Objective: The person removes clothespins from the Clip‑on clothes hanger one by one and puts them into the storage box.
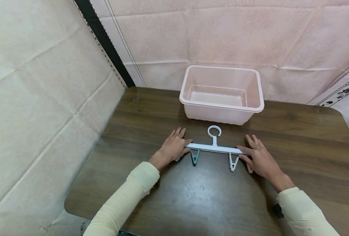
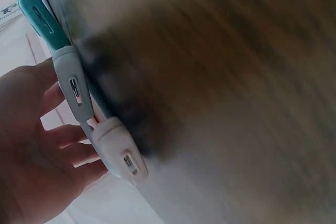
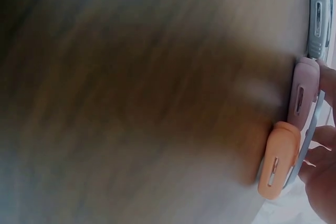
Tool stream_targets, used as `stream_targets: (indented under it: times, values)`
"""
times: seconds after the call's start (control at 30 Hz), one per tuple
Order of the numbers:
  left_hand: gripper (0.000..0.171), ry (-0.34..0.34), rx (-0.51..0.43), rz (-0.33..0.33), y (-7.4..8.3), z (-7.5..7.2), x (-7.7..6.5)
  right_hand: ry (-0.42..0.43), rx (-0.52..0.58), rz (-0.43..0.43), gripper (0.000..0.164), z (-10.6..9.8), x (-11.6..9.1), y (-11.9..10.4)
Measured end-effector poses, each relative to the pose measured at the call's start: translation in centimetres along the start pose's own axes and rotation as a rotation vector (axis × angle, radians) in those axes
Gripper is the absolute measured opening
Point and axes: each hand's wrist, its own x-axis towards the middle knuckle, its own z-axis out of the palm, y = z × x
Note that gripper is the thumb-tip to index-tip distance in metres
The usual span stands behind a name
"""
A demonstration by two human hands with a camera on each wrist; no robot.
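Observation:
A white clip hanger [image 1: 214, 148] with a round hook [image 1: 214, 131] lies on the table, hook away from me. My left hand [image 1: 173, 147] pinches the bar's left end between thumb and index finger; the other fingers stretch forward. My right hand [image 1: 258, 157] pinches the right end likewise. Between the hands hang a teal clip [image 1: 194, 157] and a white clip [image 1: 232, 163]. In the left wrist view, a grey clip [image 2: 74, 85] and a pale clip [image 2: 119, 148] sit by the left hand. A pink clip [image 3: 303, 93] and an orange clip [image 3: 279, 161] show in the right wrist view.
Behind the hanger, a pale pink plastic basin [image 1: 218, 113] stands at the back of the brown wood-grain table [image 1: 139, 131]. Light patterned cloth [image 1: 236, 32] hangs behind and to the left. A dark object shows at the table's front edge, bottom left.

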Motion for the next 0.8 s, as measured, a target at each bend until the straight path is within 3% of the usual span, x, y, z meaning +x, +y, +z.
stream_targets:
  times: [0.3,0.57,0.8]
  values:
    - [0.037,0.023,-0.128,-0.025,0.32,0.0,0.05,-0.015,0.026,0.038,0.032,-0.24,0.1,-0.36]
    - [0.033,0.029,-0.139,-0.005,0.42,-0.32,-0.22,0.0,0.006,0.021,0.03,-0.15,-0.14,-0.51]
    - [0.033,0.045,-0.305,-0.017,0.07,-0.85,-0.8,0.042,-0.007,-0.035,0.033,-0.52,-0.74,-0.98]
